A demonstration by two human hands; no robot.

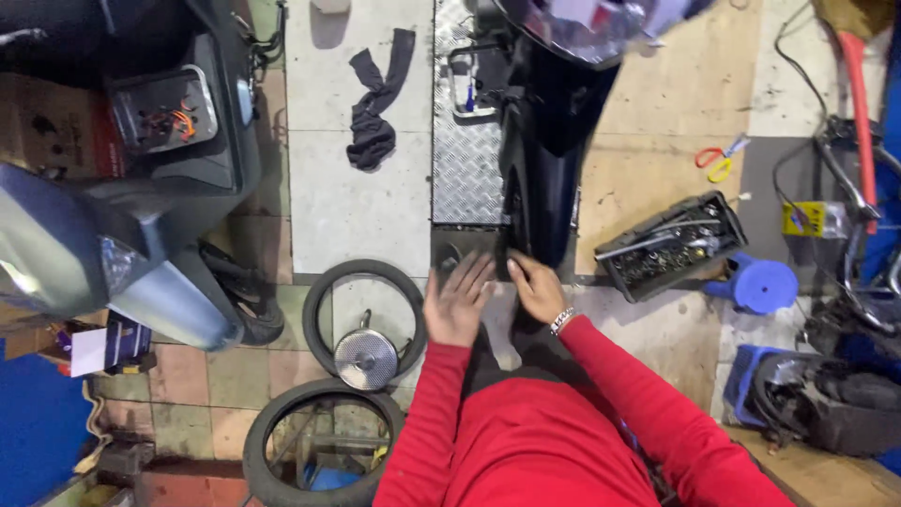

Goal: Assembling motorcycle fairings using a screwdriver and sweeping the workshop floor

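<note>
Two hands at black scooter wheel (526, 211), tool tray (672, 246) full of metal tools

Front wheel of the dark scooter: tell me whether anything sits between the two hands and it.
Nothing visible does. The left hand and the right hand are both already at the base of the front wheel, under the dark fender. The tyres, round metal lid and tool tray lie off to the sides.

black scooter wheel (522, 221), upright, on ramp
</note>
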